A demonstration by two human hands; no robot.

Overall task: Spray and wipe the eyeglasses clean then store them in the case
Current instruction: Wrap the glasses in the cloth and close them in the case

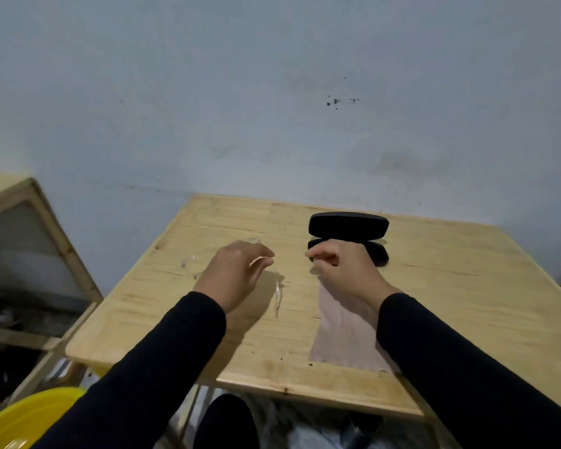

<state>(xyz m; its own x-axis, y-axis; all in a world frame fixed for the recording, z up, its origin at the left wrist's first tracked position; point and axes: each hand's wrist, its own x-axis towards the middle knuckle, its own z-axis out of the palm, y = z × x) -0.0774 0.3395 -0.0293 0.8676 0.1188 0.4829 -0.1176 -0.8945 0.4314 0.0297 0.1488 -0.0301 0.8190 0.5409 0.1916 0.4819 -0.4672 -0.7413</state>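
Black sleeves nearest. Left hand (237,270) loosely curled over clear eyeglasses (277,294) on tabletop (467,303), temple pointing toward viewer. Right hand (340,270) fingers pinched, empty, before open black case (348,226).

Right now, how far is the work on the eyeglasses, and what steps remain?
Done: the black case stands open at the table's far side.
In hand: the left hand hovers over the clear eyeglasses; the right hand is above the pinkish cloth.
Left: spraying (no bottle in view), apparently wiping, and storing; the eyeglasses lie outside the case.
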